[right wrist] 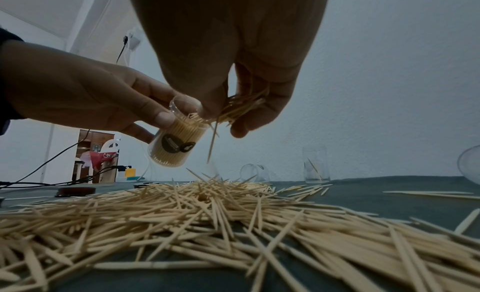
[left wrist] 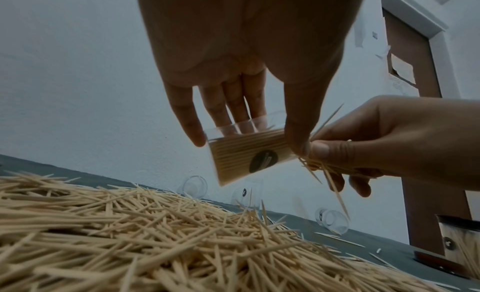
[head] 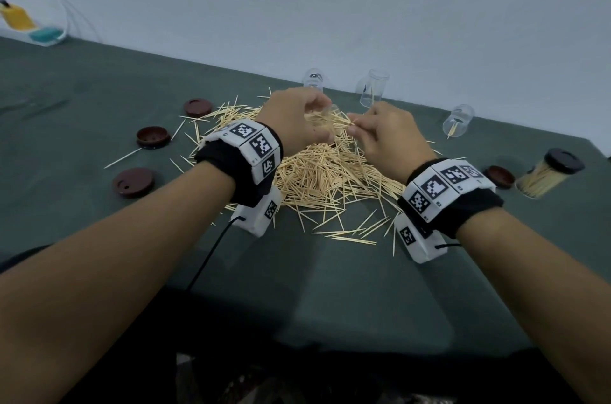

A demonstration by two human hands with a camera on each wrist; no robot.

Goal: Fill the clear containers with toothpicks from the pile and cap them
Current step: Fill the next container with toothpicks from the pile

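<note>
My left hand [head: 317, 119] grips a clear container [left wrist: 246, 156] tilted above the toothpick pile [head: 330, 172]. The container [right wrist: 176, 140] is packed almost full of toothpicks and bears a dark round label. Its open mouth points toward my right hand [head: 355, 126]. That hand pinches a small bundle of toothpicks [right wrist: 239, 107] right at the mouth, thumb against fingers. A few picks [left wrist: 337, 193] droop loose from the bundle, pointing down at the pile. In the head view my left hand hides most of the container.
Three clear containers [head: 312, 79] [head: 373, 88] [head: 458, 121] stand or lie behind the pile by the wall. A filled, capped container [head: 545, 177] lies at the right beside a brown lid [head: 501, 176]. Three more lids [head: 197, 107] [head: 153, 136] [head: 133, 182] lie left of the pile.
</note>
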